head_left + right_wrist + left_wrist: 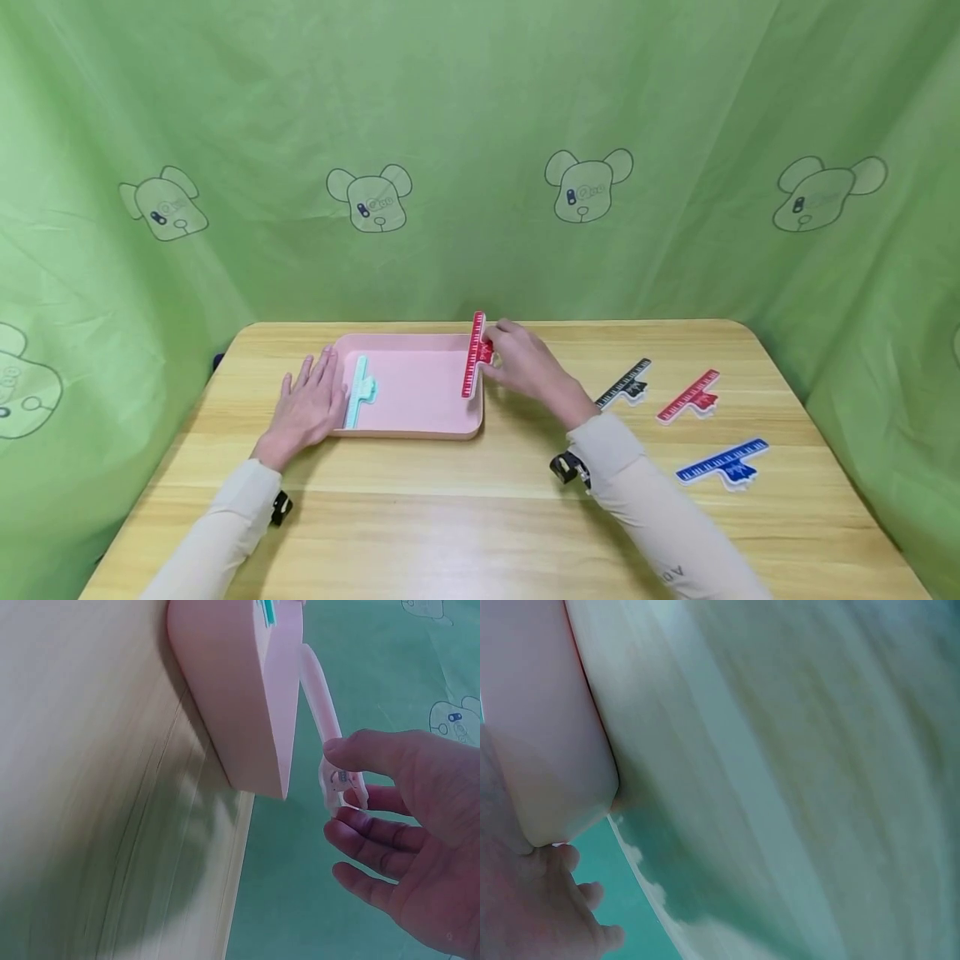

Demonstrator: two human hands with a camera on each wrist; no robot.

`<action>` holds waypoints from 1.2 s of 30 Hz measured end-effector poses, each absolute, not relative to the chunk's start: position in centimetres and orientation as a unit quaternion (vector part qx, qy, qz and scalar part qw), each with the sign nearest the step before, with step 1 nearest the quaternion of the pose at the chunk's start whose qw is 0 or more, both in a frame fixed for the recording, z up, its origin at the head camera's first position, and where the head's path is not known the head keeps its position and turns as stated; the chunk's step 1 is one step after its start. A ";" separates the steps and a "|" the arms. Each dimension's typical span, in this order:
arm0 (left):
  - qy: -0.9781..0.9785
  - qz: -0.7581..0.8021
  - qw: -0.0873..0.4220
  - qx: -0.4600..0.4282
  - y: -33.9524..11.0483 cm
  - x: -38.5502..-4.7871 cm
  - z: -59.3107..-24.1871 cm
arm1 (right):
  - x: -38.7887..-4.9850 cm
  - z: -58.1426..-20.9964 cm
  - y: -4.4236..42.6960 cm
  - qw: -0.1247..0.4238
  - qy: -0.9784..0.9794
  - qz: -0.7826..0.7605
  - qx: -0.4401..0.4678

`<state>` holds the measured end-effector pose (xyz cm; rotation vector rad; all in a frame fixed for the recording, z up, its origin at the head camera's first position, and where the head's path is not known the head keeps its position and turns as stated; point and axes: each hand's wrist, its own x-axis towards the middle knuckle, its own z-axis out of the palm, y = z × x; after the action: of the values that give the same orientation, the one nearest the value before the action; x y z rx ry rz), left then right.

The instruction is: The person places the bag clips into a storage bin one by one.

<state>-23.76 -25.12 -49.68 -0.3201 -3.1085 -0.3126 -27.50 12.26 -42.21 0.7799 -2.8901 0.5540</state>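
Sleeves cross the near part of the bench. Right hand: thumb and fingers pinch a red clip, whose ruler-like bar lies just left of the fingertips — its long axis running near to far, roughly along the right rim of the pink tray, above which it is held. Left hand: fingers straight, slightly spread, at the left rim — nearer the turquoise clip inside, similarly aligned.
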 end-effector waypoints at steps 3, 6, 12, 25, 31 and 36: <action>-0.990 -0.100 0.001 -0.099 -25.2 -23.7 -49.7 | -27.7 -42.2 11.7 0.045 -0.948 0.176 0.262; -0.990 -0.100 0.004 -0.098 -25.2 -23.8 -49.8 | -27.8 -42.2 11.3 0.041 -0.948 0.174 0.263; -0.990 -0.095 0.010 -0.099 -25.0 -24.0 -49.6 | -27.9 -42.3 10.5 0.039 -0.945 0.178 0.271; -0.991 -0.086 0.012 -0.098 -25.0 -23.9 -49.5 | -28.2 -42.8 8.8 0.015 -0.948 0.159 0.274; -0.991 -0.085 0.016 -0.100 -24.8 -23.7 -49.4 | -28.1 -42.9 8.1 -0.002 -0.947 0.168 0.274; -0.991 -0.083 0.016 -0.103 -24.9 -23.7 -49.4 | -28.0 -43.0 7.4 -0.008 -0.945 0.167 0.281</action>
<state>-23.70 -24.89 -49.39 -0.3210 -3.0818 -0.2579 -28.05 7.41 -42.98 0.8877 -2.9839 0.5262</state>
